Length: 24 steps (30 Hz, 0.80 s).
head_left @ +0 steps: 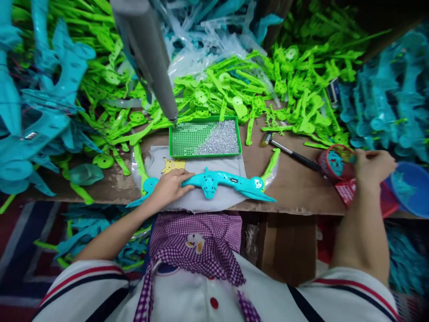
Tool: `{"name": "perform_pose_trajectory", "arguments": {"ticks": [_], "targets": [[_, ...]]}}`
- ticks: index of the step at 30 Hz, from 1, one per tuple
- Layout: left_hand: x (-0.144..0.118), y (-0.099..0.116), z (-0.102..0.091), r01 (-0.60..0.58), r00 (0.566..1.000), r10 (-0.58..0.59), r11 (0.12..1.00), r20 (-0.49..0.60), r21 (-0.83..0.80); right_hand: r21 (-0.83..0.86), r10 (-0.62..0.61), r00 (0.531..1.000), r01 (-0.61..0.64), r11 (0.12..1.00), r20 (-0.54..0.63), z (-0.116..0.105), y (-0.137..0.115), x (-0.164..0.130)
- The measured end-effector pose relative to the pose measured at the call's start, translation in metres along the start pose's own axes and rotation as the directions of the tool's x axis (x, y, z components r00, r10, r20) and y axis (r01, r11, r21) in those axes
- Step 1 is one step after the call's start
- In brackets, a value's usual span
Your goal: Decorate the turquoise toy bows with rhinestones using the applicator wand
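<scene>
Toy [231, 180], turquoise and bow-shaped, is lying across a pale cloth [231, 163] at the near edge of the brown bench [291, 188], lime-green limbs [271, 166] curving away from both ends. Left hand [171, 188] is grasping its left half, fingers over the top, thumb along the near side. Right hand [374, 164] is reaching out to the red tub [323, 163] of turquoise pieces; its fingertips are hidden, so cannot tell whether it is pinching anything. Blue bowl [415, 202] is sitting just beside that hand. Hammer [295, 155] is resting with its handle pointing at the tub. Beyond the toy, a green tray [204, 156] is holding small silvery pieces [224, 138], mostly to the right; a grey tool [150, 58] is slanting down toward its far left corner. Lime-green parts [217, 96] are heaping up behind.
</scene>
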<state>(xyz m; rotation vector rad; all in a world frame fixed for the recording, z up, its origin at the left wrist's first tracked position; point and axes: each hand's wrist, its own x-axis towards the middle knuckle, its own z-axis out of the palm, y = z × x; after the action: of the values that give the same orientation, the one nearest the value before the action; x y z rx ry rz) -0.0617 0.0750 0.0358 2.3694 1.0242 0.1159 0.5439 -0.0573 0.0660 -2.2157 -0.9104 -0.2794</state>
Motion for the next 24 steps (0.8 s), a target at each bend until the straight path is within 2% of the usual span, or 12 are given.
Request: {"name": "perform_pose_trajectory", "arguments": {"ticks": [2, 3, 4, 5, 6, 7, 9, 10, 14, 18, 20, 24], "targets": [[0.0, 0.001, 0.0, 0.003, 1.0, -0.003, 1.0, 0.01, 0.003, 0.278, -0.188, 0.964, 0.131, 0.952, 0.189, 0.002, -0.06, -0.029], [0.0, 0.001, -0.001, 0.004, 1.0, -0.004, 1.0, 0.01, 0.004, 0.408, -0.301, 0.903, 0.161, 0.899, 0.307, 0.008, -0.094, -0.05], [0.0, 0.002, -0.001, 0.005, 1.0, -0.005, 1.0, 0.007, 0.005, 0.501, -0.432, 0.789, 0.186, 0.845, 0.437, 0.018, -0.127, -0.072], [0.0, 0.002, -0.001, 0.007, 1.0, -0.007, 1.0, 0.002, 0.006, 0.552, -0.532, 0.642, 0.197, 0.81, 0.552, 0.03, -0.157, -0.094], [0.0, 0.002, -0.001, 0.009, 1.0, -0.009, 1.0, -0.001, 0.008, 0.589, -0.597, 0.489, 0.193, 0.785, 0.636, 0.043, -0.182, -0.114], [0.0, 0.002, -0.001, 0.012, 1.0, -0.012, 1.0, -0.002, 0.01, 0.614, -0.628, 0.378, 0.175, 0.77, 0.68, 0.057, -0.202, -0.131], [0.0, 0.001, 0.0, 0.014, 1.0, -0.014, 1.0, 0.0, 0.015, 0.647, -0.662, 0.22, 0.145, 0.749, 0.717, 0.08, -0.224, -0.15], [0.0, 0.001, 0.0, 0.012, 1.0, -0.012, 1.0, 0.002, 0.016, 0.654, -0.671, 0.168, 0.15, 0.742, 0.723, 0.088, -0.228, -0.153], [0.0, 0.001, 0.003, 0.003, 1.0, -0.002, 1.0, -0.02, 0.017, 0.677, -0.694, 0.018, 0.206, 0.707, 0.719, 0.102, -0.226, -0.149], [-0.001, -0.001, 0.005, -0.006, 0.999, 0.007, 1.0, -0.047, 0.022, 0.734, -0.726, -0.107, 0.123, 0.668, 0.679, 0.11, -0.228, -0.148], [-0.001, -0.002, 0.005, -0.009, 0.999, 0.01, 1.0, -0.044, 0.018, 0.741, -0.73, -0.131, 0.07, 0.668, 0.671, 0.116, -0.23, -0.15], [-0.001, -0.003, 0.005, -0.016, 0.999, 0.017, 1.0, -0.045, 0.019, 0.745, -0.738, -0.121, 0.017, 0.667, 0.663, 0.123, -0.231, -0.152]]}}
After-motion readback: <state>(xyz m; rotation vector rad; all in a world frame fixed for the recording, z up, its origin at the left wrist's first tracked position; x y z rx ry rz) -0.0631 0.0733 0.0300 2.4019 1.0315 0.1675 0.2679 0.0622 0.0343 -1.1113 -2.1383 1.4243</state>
